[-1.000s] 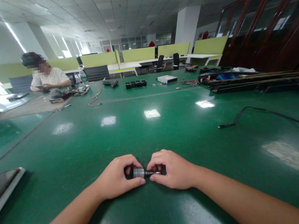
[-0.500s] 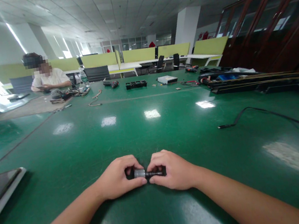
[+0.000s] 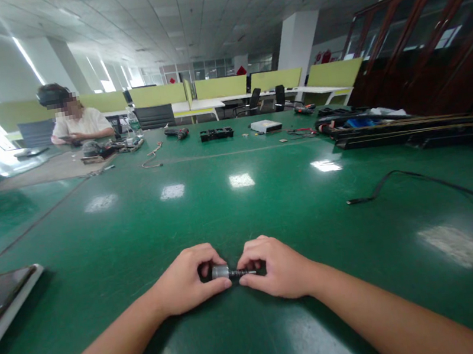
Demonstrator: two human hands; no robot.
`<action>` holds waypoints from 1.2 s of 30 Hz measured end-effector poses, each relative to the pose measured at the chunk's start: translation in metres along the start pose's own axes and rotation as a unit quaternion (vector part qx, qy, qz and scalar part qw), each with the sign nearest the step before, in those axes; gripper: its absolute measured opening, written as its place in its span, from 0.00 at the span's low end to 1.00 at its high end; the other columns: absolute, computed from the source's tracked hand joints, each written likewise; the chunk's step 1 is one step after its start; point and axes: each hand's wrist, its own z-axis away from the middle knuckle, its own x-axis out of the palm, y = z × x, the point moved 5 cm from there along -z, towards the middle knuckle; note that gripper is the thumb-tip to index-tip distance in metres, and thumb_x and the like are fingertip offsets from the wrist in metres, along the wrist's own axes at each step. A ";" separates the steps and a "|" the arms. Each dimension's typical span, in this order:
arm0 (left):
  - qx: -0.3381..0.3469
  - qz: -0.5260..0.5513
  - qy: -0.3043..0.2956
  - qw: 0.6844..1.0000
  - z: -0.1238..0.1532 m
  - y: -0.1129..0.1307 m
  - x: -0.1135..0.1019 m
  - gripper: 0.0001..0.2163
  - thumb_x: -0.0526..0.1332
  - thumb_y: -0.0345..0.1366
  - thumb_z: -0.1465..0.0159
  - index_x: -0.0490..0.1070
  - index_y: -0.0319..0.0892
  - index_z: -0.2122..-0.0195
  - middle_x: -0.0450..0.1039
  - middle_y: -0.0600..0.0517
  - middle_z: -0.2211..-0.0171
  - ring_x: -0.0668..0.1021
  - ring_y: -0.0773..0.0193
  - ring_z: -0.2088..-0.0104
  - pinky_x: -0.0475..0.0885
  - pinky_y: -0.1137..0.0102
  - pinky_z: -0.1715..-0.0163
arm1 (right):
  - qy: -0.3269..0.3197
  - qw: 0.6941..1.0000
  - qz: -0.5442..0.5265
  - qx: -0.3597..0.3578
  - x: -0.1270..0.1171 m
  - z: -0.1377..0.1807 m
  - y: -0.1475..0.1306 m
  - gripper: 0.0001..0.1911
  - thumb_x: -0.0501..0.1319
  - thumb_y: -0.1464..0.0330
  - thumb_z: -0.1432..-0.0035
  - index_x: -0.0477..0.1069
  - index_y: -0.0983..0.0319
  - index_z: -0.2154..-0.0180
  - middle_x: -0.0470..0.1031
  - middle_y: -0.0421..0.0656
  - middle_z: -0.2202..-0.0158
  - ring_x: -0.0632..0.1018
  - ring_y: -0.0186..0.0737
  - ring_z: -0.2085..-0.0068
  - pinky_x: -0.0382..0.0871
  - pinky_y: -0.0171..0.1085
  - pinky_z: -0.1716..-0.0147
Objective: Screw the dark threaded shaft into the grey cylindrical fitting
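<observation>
Close in front of me lies a small silver metal cylinder with a thin, dark ribbed shaft coming out of its right end. Its kind is not plain, though it resembles a small motor. My left hand is closed, thumb and fingers gripping the cylinder from the left. From the other side, my right hand curls its thumb and fingers around the shaft in a pinch. The shaft's slim tip points into the right palm, where shadow hides any further detail. Both hands are low over the green table.
A phone-like device lies at the left. On the right runs a black cable. Farther back are a black bracket, a silver drive-like box, a power tool and long dark rails. Another person sits back left.
My right hand has shifted slightly to the right along the shaft, widening the gap between the hands. My left hand keeps its grip on the cylinder.
</observation>
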 end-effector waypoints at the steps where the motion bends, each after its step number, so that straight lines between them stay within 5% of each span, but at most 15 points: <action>1: -0.001 -0.001 0.003 1.000 0.000 0.000 0.000 0.10 0.66 0.41 0.39 0.75 0.40 0.62 0.70 0.54 0.70 0.72 0.66 0.71 0.64 0.73 0.70 | 0.003 1.000 0.003 0.003 -0.001 0.000 0.001 0.04 0.69 0.70 0.48 0.77 0.61 0.67 0.74 0.38 0.72 0.74 0.34 0.69 0.61 0.36 0.63; 14: -0.009 0.004 0.011 1.000 0.000 -0.004 -0.002 0.10 0.67 0.42 0.39 0.74 0.40 0.64 0.69 0.55 0.71 0.71 0.66 0.72 0.64 0.73 0.70 | 0.006 1.000 0.005 0.007 -0.008 0.001 0.007 0.04 0.68 0.73 0.52 0.74 0.62 0.72 0.70 0.36 0.76 0.70 0.32 0.73 0.61 0.34 0.68; 23: -0.031 0.009 0.017 0.999 -0.002 -0.006 -0.003 0.10 0.67 0.42 0.40 0.73 0.40 0.66 0.69 0.55 0.71 0.71 0.66 0.72 0.63 0.73 0.71 | 0.031 0.996 -0.025 0.078 -0.027 0.006 0.039 0.02 0.65 0.75 0.53 0.73 0.64 0.73 0.68 0.37 0.78 0.68 0.32 0.76 0.59 0.31 0.75; 36: -0.027 0.003 0.023 0.999 -0.002 -0.008 -0.003 0.10 0.67 0.41 0.41 0.71 0.40 0.66 0.68 0.56 0.71 0.70 0.66 0.72 0.61 0.73 0.71 | 0.018 0.999 0.002 0.030 -0.010 0.001 0.017 0.05 0.69 0.73 0.53 0.75 0.63 0.72 0.70 0.37 0.76 0.70 0.32 0.73 0.60 0.32 0.72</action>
